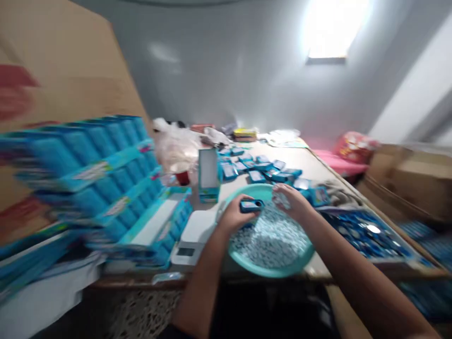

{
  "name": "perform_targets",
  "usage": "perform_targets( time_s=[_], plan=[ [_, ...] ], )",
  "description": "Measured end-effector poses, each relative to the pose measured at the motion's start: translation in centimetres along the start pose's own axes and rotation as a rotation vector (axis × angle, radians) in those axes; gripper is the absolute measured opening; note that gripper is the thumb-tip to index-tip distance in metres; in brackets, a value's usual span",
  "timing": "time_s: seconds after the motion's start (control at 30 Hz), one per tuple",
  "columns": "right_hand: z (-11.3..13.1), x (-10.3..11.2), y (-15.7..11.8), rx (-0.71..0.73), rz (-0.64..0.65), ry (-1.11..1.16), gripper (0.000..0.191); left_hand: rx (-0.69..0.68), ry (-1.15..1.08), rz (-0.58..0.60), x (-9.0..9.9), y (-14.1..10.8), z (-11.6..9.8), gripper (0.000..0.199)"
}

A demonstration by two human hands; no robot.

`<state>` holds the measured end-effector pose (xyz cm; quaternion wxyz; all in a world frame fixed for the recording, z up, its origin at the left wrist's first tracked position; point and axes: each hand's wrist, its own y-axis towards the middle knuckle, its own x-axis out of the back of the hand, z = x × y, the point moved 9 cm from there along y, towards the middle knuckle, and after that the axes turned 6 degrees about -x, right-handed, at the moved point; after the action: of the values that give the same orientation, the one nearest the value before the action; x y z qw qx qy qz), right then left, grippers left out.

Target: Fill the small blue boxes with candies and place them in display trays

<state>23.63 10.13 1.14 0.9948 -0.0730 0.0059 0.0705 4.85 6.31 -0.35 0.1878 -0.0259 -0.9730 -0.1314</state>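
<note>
On the bench, the tall stack of blue boxes stands at your left side; if your arm bumps it, it could fall onto the white scale. The teal basin sits very near the front edge, so it could tip and spill the small shiny pieces. Your left hand grips a small dark-blue packet. Your right hand is closed around some pieces, and they could slip out.

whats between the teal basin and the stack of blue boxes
In the head view, a white digital scale lies between the teal plastic basin and the stacked blue boxes.
</note>
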Motion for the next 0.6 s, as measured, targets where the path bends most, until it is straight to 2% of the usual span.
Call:
perform_targets(
  time_s=[0.07,0.23,0.37,0.6],
  plan=[
    [0.0,0.3,1.0,-0.023,-0.07,0.151,0.031,-0.011,0.027,0.042,-0.3,0.7,-0.3,0.045],
    [0.8,-1.9,3.5,0.059,-0.152,0.376,0.037,-0.014,0.056,0.111,-1.0,0.9,-0.5,0.048],
    [0.8,-2.8,3.1,0.181,-0.128,0.515,0.032,-0.038,0.072,0.174,-1.8,0.9,-0.6,0.053],
    [0.2,-2.8,2.5,0.188,-0.089,0.507,0.03,-0.005,0.074,0.198,-2.4,0.9,-0.5,0.052]
  ],
)
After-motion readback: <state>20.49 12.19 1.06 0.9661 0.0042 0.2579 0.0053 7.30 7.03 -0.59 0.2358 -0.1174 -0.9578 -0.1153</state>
